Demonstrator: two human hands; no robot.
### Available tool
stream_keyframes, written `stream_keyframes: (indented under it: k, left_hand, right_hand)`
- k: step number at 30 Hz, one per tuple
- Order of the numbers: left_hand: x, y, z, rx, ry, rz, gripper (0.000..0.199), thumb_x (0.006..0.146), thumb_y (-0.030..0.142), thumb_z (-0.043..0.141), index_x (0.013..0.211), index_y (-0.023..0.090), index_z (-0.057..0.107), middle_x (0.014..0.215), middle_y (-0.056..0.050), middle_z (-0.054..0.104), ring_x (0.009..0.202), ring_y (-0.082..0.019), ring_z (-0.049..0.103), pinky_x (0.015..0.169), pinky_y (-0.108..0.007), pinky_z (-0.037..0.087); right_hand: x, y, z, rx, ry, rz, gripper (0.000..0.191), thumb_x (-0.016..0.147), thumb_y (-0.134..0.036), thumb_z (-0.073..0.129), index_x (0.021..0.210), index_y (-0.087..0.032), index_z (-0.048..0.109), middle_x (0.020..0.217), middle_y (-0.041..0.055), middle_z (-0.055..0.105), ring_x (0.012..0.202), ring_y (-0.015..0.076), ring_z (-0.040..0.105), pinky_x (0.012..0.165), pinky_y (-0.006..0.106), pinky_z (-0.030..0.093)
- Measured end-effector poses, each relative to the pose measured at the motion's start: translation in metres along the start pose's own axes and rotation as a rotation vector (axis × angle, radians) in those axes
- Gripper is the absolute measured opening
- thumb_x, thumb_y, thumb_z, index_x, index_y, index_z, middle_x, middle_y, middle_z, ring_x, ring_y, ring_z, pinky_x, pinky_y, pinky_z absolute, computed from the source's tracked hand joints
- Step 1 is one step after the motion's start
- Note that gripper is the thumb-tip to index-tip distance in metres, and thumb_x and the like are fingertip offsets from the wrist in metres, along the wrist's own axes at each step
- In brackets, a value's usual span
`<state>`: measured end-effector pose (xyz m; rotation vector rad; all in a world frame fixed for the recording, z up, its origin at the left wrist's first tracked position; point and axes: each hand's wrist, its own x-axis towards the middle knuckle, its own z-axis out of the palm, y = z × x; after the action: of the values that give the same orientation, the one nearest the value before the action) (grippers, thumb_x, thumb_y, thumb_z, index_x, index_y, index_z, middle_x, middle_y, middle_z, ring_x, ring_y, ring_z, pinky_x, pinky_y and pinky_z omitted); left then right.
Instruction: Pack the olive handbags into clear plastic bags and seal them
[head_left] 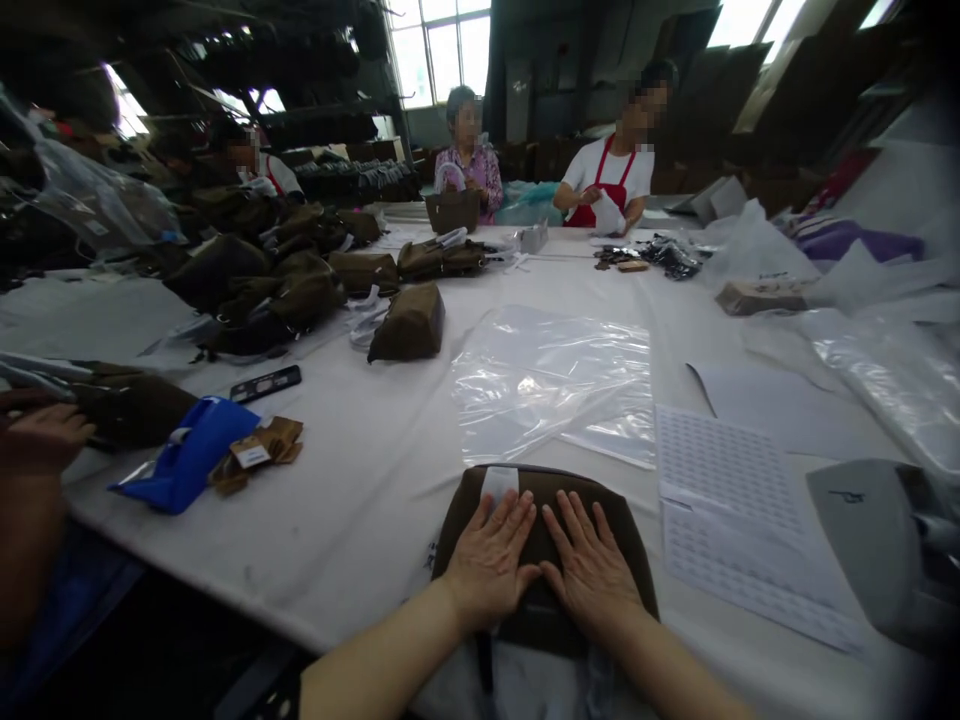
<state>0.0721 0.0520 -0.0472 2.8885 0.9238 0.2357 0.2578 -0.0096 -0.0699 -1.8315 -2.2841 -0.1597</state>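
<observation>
Both of the person's hands lie flat on a dark brown bag, with nothing grasped: the left hand [491,565] and the right hand [596,575] are spread, palms down, thumbs nearly meeting. The bag [538,538] rests at the near side of the white table [360,480], just in front of some clear plastic sheets [555,370] and to the left of the printed papers [727,480].

The step in hand looks like pressing or smoothing the bag. To do it well, the person should probably share the weight evenly between both palms and work outward from the middle, so that neither side bulges. The left fingertips touch a pale strip [501,482] at the bag's far edge; lighter pressure there would likely help it stay uncreased. A dark strap [484,662] hangs below the left hand and seems best kept from bunching underneath. Whether the underside lies smooth cannot be told, since the bag hides it.
</observation>
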Motion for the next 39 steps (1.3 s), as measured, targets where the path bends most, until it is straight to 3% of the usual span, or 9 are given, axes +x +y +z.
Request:
stream_keyframes:
  k: [8, 15, 19, 24, 27, 30, 32, 36, 39]
  left_hand:
    - [-0.007, -0.001, -0.033, -0.405, 0.151, 0.027, 0.061, 0.091, 0.052, 0.033, 0.143, 0.022, 0.022, 0.150, -0.007, 0.021, 0.139, -0.027, 0.012, 0.112, -0.048, 0.016]
    - [-0.016, -0.045, -0.058, -0.854, 0.663, -0.589, 0.033, 0.094, 0.037, 0.035, 0.117, 0.022, 0.053, 0.128, -0.007, 0.052, 0.121, -0.020, 0.045, 0.105, -0.036, 0.034]
    - [0.023, -0.091, -0.031, -0.745, 0.380, -0.778, 0.045, 0.094, 0.044, 0.024, 0.113, 0.014, 0.053, 0.111, -0.010, 0.060, 0.103, -0.018, 0.057, 0.093, -0.031, 0.044]
    - [0.105, -0.120, 0.013, -0.636, -0.044, -0.554, 0.050, 0.068, 0.049, 0.066, 0.105, 0.016, 0.061, 0.086, -0.005, 0.067, 0.074, -0.020, 0.062, 0.069, -0.029, 0.050]
    - [0.131, -0.121, 0.028, -0.502, -0.231, -0.429, 0.042, 0.049, 0.035, 0.079, 0.086, 0.018, 0.067, 0.078, -0.004, 0.066, 0.075, -0.023, 0.061, 0.067, -0.030, 0.049]
    - [0.132, -0.122, 0.033, -0.397, -0.344, -0.317, 0.013, 0.064, 0.027, 0.068, 0.076, 0.020, 0.067, 0.083, -0.004, 0.067, 0.085, -0.023, 0.061, 0.076, -0.030, 0.047]
    - [0.128, -0.124, 0.032, -0.350, -0.392, -0.275, 0.012, 0.073, 0.028, 0.060, 0.079, 0.021, 0.068, 0.088, -0.006, 0.068, 0.088, -0.023, 0.060, 0.078, -0.031, 0.047]
    - [0.125, -0.127, 0.024, -0.274, -0.453, -0.234, 0.016, 0.078, 0.022, 0.053, 0.083, 0.022, 0.069, 0.087, -0.005, 0.069, 0.085, -0.021, 0.063, 0.075, -0.029, 0.047]
    - [0.123, -0.127, 0.012, -0.182, -0.462, -0.235, 0.019, 0.074, 0.013, 0.055, 0.083, 0.020, 0.069, 0.086, -0.007, 0.069, 0.084, -0.023, 0.064, 0.073, -0.030, 0.048]
  right_hand:
    - [-0.006, 0.006, -0.015, 0.173, 0.054, -0.040, 0.063, 0.089, -0.043, 0.045, 0.143, -0.021, 0.023, 0.149, 0.0114, 0.018, 0.136, 0.0306, 0.016, 0.108, 0.055, 0.020]
    - [0.005, 0.064, -0.053, 0.575, 0.352, 0.253, 0.046, 0.093, -0.040, 0.038, 0.136, -0.025, 0.035, 0.144, 0.0071, 0.032, 0.133, 0.0279, 0.025, 0.108, 0.054, 0.023]
    - [0.066, 0.113, -0.031, 0.527, 0.328, 0.222, 0.046, 0.089, -0.020, 0.039, 0.135, -0.025, 0.037, 0.140, 0.0056, 0.038, 0.130, 0.0223, 0.033, 0.109, 0.045, 0.029]
    - [0.160, 0.115, 0.020, 0.232, -0.157, -0.223, 0.074, 0.070, -0.001, 0.038, 0.140, -0.022, 0.031, 0.145, 0.0075, 0.030, 0.135, 0.0243, 0.021, 0.110, 0.047, 0.021]
    - [0.189, 0.108, 0.032, 0.004, -0.427, -0.356, 0.067, 0.067, -0.011, 0.055, 0.132, -0.025, 0.044, 0.117, 0.0092, 0.059, 0.112, 0.0266, 0.051, 0.104, 0.049, 0.026]
    - [0.188, 0.118, 0.025, -0.098, -0.476, -0.314, 0.029, 0.068, -0.012, 0.057, 0.094, -0.017, 0.067, 0.073, 0.0080, 0.066, 0.076, 0.0227, 0.062, 0.091, 0.042, 0.038]
    - [0.173, 0.133, 0.012, -0.129, -0.434, -0.254, 0.017, 0.072, -0.009, 0.053, 0.076, -0.014, 0.069, 0.071, 0.0118, 0.065, 0.077, 0.0242, 0.061, 0.088, 0.042, 0.038]
    - [0.127, 0.162, -0.010, -0.129, -0.351, -0.183, 0.025, 0.078, -0.005, 0.044, 0.075, -0.013, 0.068, 0.100, 0.0162, 0.062, 0.109, 0.0289, 0.050, 0.100, 0.044, 0.029]
    - [0.096, 0.168, -0.016, -0.038, -0.416, -0.117, 0.028, 0.072, -0.002, 0.046, 0.087, -0.015, 0.066, 0.086, 0.0102, 0.064, 0.090, 0.0248, 0.058, 0.086, 0.039, 0.042]
